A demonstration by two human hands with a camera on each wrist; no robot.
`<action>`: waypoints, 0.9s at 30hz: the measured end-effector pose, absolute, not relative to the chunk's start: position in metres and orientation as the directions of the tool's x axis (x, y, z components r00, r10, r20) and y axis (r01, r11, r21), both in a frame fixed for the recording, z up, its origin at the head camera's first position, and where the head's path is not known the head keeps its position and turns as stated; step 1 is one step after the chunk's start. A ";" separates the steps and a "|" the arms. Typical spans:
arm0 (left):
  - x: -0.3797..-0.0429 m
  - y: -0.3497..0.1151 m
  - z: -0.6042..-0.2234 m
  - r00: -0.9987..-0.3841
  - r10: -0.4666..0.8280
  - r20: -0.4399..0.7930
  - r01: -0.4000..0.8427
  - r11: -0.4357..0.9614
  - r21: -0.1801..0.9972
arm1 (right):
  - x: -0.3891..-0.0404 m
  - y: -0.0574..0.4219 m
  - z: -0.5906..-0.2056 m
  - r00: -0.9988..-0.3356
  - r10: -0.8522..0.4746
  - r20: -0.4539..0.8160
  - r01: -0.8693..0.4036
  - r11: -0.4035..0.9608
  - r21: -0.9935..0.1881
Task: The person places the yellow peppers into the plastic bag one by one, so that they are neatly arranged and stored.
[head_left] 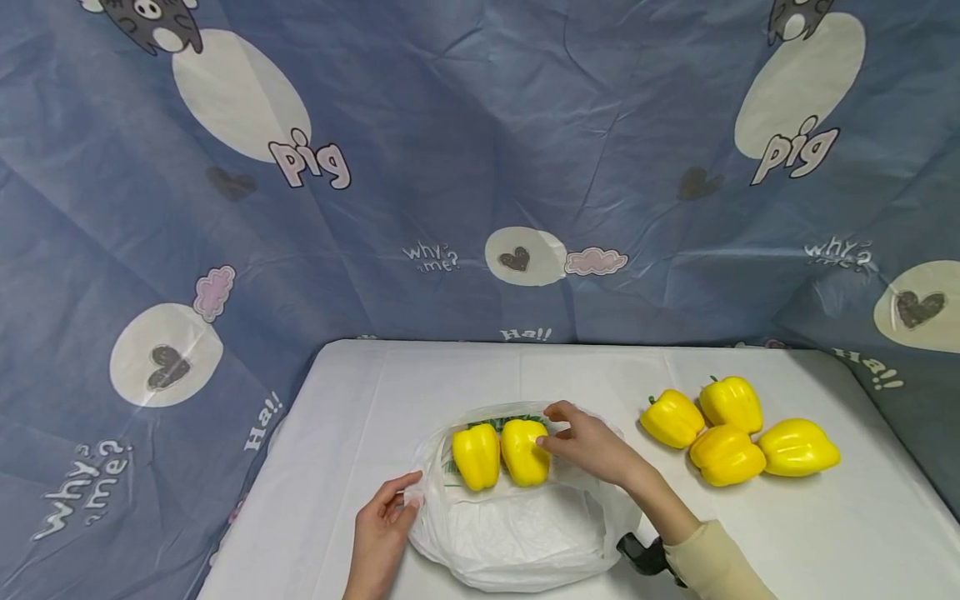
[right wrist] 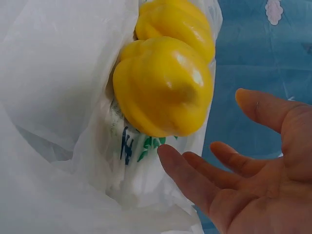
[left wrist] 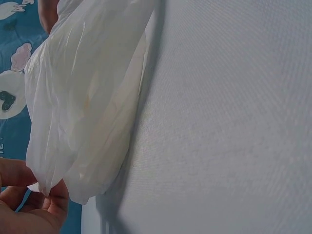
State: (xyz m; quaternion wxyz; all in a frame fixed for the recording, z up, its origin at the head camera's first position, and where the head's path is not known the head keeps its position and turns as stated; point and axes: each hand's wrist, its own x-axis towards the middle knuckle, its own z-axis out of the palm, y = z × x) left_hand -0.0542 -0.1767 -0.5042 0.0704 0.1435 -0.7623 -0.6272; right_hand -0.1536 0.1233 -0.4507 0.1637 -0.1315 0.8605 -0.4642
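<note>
A white plastic bag [head_left: 517, 575] with green print inside lies on the table with its mouth spread wide. Two yellow bell peppers, a left one [head_left: 476, 457] and a right one [head_left: 526, 454], sit side by side in its far part. My left hand [head_left: 381, 529] pinches the bag's left edge between thumb and fingers, as the left wrist view also shows. Beside the right pepper is my right hand [head_left: 588, 446], its fingers spread and holding nothing. In the right wrist view, a gap separates this hand [right wrist: 253, 180] from the nearer pepper [right wrist: 165, 87].
To the right of the bag, several more yellow peppers [head_left: 726, 456] lie in a cluster; the rightmost [head_left: 798, 448] has a tapered end. A black object [head_left: 645, 554] shows by the right sleeve. Behind the white table [head_left: 360, 400] hangs a blue printed cloth [head_left: 450, 167].
</note>
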 end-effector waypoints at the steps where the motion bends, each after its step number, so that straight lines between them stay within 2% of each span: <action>1: -0.054 -0.177 -0.504 -0.949 -0.307 -0.070 -0.127 0.169 0.977 | -0.153 0.124 -0.450 -0.914 -0.373 -0.158 -0.074 0.538 -0.840; 10: -0.054 -0.175 -0.504 -0.952 -0.300 -0.058 -0.108 0.154 0.982 | -0.141 0.131 -0.440 -0.924 -0.347 -0.161 -0.063 0.552 -0.831; 18: -0.053 -0.176 -0.502 -0.952 -0.294 -0.084 -0.140 0.175 0.975 | -0.130 0.138 -0.435 -0.931 -0.330 -0.154 -0.050 0.535 -0.844; 27: -0.054 -0.176 -0.501 -0.953 -0.290 -0.080 -0.137 0.180 0.974 | -0.118 0.149 -0.437 -0.942 -0.312 -0.119 -0.045 0.472 -0.880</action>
